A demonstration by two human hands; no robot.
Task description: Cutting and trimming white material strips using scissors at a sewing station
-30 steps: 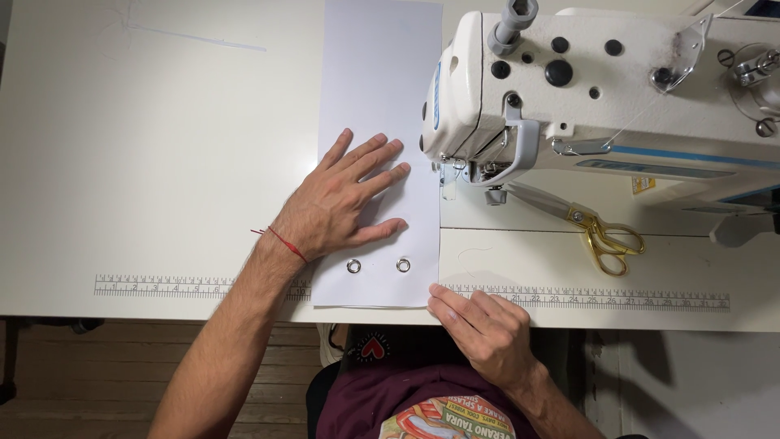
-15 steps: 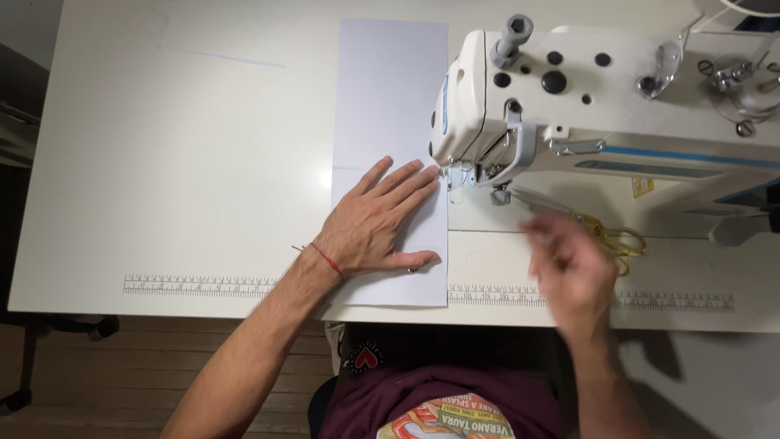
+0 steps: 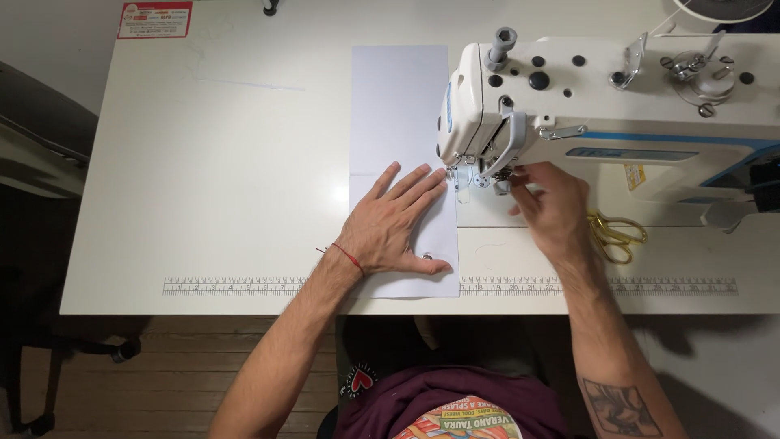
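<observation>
A long strip of pale lilac material point(image 3: 398, 106) lies on the white table point(image 3: 203, 162), its right edge at the sewing machine's needle. My left hand point(image 3: 394, 223) presses flat on its near end, fingers spread, a red string on the wrist. A metal eyelet point(image 3: 426, 256) shows beside my thumb. My right hand point(image 3: 548, 207) reaches under the white sewing machine point(image 3: 617, 89), fingertips at the presser foot point(image 3: 491, 180). Whether it pinches something there is hidden.
Gold-handled scissors point(image 3: 613, 236) lie on the machine bed, right of my right hand. A printed ruler strip point(image 3: 236, 286) runs along the table's front edge. A red-and-white label point(image 3: 154, 19) sits at the far left corner. A dark chair point(image 3: 41, 130) stands left of the table.
My right hand left the table's front edge and rose to the presser foot. My left hand slid slightly along the strip and now covers one of the two eyelets. The view shifted.
</observation>
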